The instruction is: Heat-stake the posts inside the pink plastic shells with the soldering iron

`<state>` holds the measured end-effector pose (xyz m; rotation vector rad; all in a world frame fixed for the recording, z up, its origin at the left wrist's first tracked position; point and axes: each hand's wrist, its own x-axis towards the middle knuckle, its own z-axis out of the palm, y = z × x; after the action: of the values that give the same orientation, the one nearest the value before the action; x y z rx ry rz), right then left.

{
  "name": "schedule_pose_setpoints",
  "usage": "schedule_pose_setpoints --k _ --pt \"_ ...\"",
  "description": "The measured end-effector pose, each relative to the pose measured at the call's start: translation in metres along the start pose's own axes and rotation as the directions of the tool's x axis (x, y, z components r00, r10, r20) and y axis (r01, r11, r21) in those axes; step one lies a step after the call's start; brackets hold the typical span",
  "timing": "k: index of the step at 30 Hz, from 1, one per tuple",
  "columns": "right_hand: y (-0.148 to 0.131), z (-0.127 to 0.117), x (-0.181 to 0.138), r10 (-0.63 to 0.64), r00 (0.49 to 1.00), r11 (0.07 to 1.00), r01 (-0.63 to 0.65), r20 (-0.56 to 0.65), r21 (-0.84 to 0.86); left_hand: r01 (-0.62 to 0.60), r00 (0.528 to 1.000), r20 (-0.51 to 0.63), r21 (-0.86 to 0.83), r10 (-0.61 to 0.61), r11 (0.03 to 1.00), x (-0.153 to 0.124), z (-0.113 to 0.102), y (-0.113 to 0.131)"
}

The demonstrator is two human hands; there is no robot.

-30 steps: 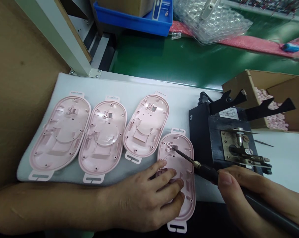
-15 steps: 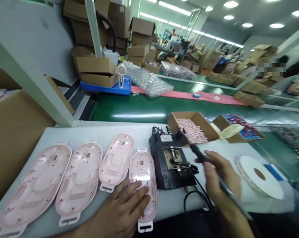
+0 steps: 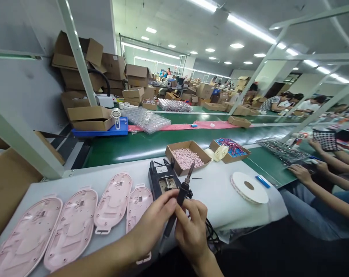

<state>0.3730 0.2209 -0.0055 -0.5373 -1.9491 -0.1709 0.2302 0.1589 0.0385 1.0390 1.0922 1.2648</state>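
Gripping the soldering iron [image 3: 182, 195] by its handle, the left hand [image 3: 159, 212] has come off the pink plastic shell [image 3: 137, 202] and joined the right hand [image 3: 194, 232], fingers curled on both. The iron now points tip-up above the tabletop [image 3: 217, 181], toward its near edge, in front of the black soldering station [image 3: 155, 176]. With the tip away from the shell, work there appears paused. That shell lies just beside the station, partly hidden by the left hand and forearm; three more shells [image 3: 113, 202] stretch toward the tabletop's left edge.
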Motion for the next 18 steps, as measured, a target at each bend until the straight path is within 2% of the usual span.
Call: schedule_pose_setpoints --k 3,6,8,10,13,15,18 --pt "0.008 -0.003 -0.005 -0.021 1.0 0.999 0.021 0.0 -0.033 0.09 0.993 0.088 -0.157 -0.077 0.984 0.022 0.021 0.021" --pt "0.018 -0.005 -0.013 -0.05 0.999 0.998 0.051 -0.015 0.038 0.066 0.993 0.105 -0.21 -0.044 0.976 0.027 0.027 0.015" --pt "0.022 -0.003 -0.022 -0.043 0.998 0.986 0.049 -0.042 0.159 0.059 0.994 0.103 -0.218 -0.038 0.974 0.026 0.026 0.008" --pt "0.022 0.0 -0.031 0.076 0.989 0.958 -0.037 -0.129 0.284 0.074 0.996 0.07 -0.248 -0.058 0.966 0.025 0.025 0.002" --pt "0.02 0.007 -0.044 0.353 0.913 0.863 -0.233 -0.205 0.449 0.07 0.997 0.033 -0.234 -0.064 0.97 0.027 0.023 -0.003" --pt "0.022 0.01 -0.048 0.458 0.878 0.782 -0.324 -0.138 0.533 0.068 0.994 0.101 -0.235 -0.045 0.97 0.028 0.022 -0.007" --pt "0.027 0.009 -0.046 0.468 0.883 0.729 -0.405 0.03 0.552 0.177 0.96 0.269 -0.353 -0.082 0.919 0.028 0.022 -0.013"
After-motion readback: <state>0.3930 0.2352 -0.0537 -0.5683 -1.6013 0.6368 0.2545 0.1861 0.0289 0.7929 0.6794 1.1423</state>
